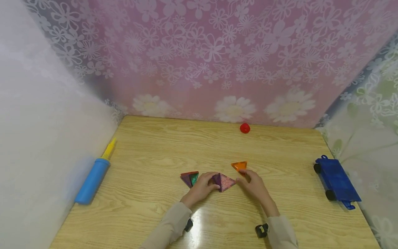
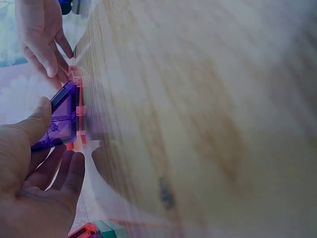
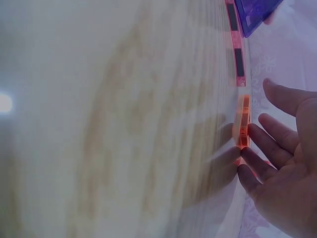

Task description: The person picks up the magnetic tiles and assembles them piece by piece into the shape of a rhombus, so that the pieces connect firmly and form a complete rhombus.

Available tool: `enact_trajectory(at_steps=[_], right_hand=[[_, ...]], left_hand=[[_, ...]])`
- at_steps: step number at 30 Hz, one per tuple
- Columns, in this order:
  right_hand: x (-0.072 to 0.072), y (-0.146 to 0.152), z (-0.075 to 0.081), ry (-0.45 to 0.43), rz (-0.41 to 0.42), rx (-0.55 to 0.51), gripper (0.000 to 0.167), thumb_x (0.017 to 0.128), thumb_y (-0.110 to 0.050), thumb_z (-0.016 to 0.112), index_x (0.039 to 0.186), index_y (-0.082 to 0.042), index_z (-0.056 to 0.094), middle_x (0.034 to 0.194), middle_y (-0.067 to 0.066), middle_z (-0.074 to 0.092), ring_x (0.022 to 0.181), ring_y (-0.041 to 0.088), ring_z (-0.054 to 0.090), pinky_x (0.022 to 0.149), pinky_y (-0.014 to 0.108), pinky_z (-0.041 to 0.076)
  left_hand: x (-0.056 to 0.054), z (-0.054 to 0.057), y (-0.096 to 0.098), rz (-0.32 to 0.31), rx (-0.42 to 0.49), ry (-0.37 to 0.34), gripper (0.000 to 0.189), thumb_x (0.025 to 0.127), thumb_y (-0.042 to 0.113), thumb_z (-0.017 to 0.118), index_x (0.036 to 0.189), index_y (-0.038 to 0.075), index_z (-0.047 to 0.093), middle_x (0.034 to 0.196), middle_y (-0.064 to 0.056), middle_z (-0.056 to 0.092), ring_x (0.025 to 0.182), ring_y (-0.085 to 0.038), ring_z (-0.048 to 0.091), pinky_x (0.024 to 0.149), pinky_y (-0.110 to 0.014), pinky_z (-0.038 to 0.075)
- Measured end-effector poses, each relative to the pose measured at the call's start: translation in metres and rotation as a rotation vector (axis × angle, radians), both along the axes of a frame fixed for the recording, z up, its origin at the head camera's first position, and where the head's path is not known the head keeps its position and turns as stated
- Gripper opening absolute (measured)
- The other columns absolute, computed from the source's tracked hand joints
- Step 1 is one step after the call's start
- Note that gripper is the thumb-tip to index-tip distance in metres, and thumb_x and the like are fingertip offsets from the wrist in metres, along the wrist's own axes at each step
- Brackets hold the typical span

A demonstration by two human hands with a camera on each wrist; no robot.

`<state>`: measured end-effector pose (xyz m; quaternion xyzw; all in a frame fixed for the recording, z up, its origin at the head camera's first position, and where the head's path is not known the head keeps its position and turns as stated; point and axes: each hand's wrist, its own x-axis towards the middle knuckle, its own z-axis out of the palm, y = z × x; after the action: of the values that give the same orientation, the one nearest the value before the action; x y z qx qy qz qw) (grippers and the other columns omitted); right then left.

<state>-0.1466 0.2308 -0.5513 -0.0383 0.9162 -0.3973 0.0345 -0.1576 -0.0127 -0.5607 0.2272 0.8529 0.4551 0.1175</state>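
Observation:
My left hand point(image 1: 203, 188) pinches a purple triangular magnetic tile point(image 2: 62, 126) between thumb and fingers. That tile stands tilted up at the edge of a pink triangular tile point(image 1: 227, 182), which lies flat on the table. To the right, my right hand point(image 1: 255, 186) has its fingers spread; the fingertips touch an orange triangular tile point(image 1: 238, 166) lying flat beyond the pink one. In the right wrist view a gap shows between the orange tile and the pink tile point(image 3: 239, 67). Just left of my left hand sits a small group of red, purple and green tiles point(image 1: 186, 178), partly hidden by it.
A blue pump point(image 1: 93, 180) with a yellow nozzle lies along the table's left edge. At the right edge stands a blue toy cart point(image 1: 337, 180) with black wheels. Near the back wall is a small red object point(image 1: 245, 128). Curtains or patterned walls enclose the wooden table point(image 1: 161, 145).

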Motion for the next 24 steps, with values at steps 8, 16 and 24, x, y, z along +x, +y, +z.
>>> enact_trajectory(at_steps=[8,16,24], right_hand=[[-0.001,0.000,-0.001,0.081,0.018,-0.035,0.049,0.089,-0.015,0.067,0.130,0.005,0.050,0.135,0.029,0.046,0.124,0.047,0.042,0.103,0.062,0.034],[-0.019,0.013,-0.007,0.115,-0.001,-0.024,0.058,0.086,-0.014,0.068,0.133,0.010,0.043,0.135,0.034,0.042,0.124,0.049,0.036,0.102,0.062,0.029],[-0.029,0.013,-0.007,0.129,0.021,0.035,0.059,0.086,-0.014,0.070,0.132,0.012,0.044,0.132,0.033,0.046,0.118,0.046,0.039,0.090,0.048,0.026]], left_hand=[[0.001,0.002,0.000,0.000,0.002,-0.006,0.049,0.092,0.025,0.063,0.137,0.009,0.050,0.138,-0.009,0.051,0.128,-0.028,0.044,0.107,-0.043,0.037],[0.000,0.001,0.000,-0.006,0.005,-0.003,0.050,0.092,0.026,0.063,0.136,0.008,0.050,0.137,-0.009,0.051,0.129,-0.027,0.044,0.107,-0.043,0.037],[0.001,0.002,0.000,-0.008,0.004,0.003,0.050,0.092,0.026,0.062,0.137,0.008,0.050,0.138,-0.008,0.050,0.129,-0.027,0.044,0.107,-0.043,0.038]])
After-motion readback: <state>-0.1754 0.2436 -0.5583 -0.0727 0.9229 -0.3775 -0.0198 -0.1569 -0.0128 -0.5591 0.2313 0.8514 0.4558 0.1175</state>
